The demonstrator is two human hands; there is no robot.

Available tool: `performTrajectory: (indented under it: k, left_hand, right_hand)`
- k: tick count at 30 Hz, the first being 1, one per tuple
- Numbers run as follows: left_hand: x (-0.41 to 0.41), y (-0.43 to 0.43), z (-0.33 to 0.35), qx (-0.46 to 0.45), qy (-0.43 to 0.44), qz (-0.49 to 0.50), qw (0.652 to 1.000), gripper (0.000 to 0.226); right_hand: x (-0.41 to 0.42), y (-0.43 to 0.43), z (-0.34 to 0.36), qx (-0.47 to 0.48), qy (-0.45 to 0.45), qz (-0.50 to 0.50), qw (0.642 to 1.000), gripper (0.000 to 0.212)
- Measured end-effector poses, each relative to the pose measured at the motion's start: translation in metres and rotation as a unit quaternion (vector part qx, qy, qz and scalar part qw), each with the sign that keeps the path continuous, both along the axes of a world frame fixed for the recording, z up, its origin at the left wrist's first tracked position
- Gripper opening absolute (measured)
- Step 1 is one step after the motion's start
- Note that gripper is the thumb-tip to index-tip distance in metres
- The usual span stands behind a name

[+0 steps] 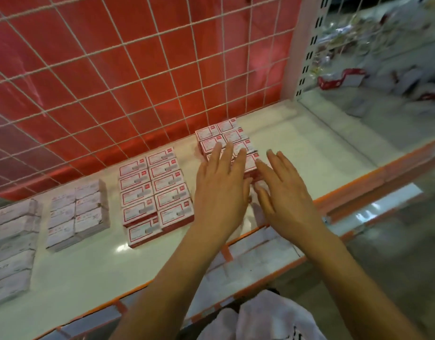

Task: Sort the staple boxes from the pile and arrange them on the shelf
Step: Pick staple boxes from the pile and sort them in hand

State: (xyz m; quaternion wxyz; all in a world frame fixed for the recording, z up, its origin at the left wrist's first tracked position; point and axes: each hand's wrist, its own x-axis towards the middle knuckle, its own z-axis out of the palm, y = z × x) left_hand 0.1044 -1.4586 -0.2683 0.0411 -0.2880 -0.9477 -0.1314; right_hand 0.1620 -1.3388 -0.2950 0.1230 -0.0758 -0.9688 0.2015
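White garment [265, 317]; left hand [221, 190], right hand [285, 195] (flat) at staple boxes [226, 133]

White wire grid [248, 69] over red panel [89, 77]; perforated upright [295, 57] at right; glossy floor [395, 253].

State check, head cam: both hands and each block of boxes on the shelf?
Left hand: open, fingers straight, over the right red block.
Right hand: open, at that block's right side.
Right red block: boxes closed, two columns, partly hidden.
Middle red block: boxes closed, two columns, untouched.
White blocks: stacked, blurred.
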Motion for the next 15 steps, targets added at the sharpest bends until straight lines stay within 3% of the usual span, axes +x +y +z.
performTrajectory:
  k: [7, 15]
  left_hand:
    - [-0.009, 0.089, 0.001, -0.027, 0.017, -0.083, 0.996, 0.058]
    - [-0.020, 0.217, -0.012, -0.016, -0.018, -0.102, 0.995, 0.060]
  right_hand:
    - [0.009, 0.072, -0.001, -0.015, 0.006, -0.068, 0.998, 0.049]
    - [-0.005, 0.196, -0.016, 0.014, 0.006, -0.096, 0.995, 0.047]
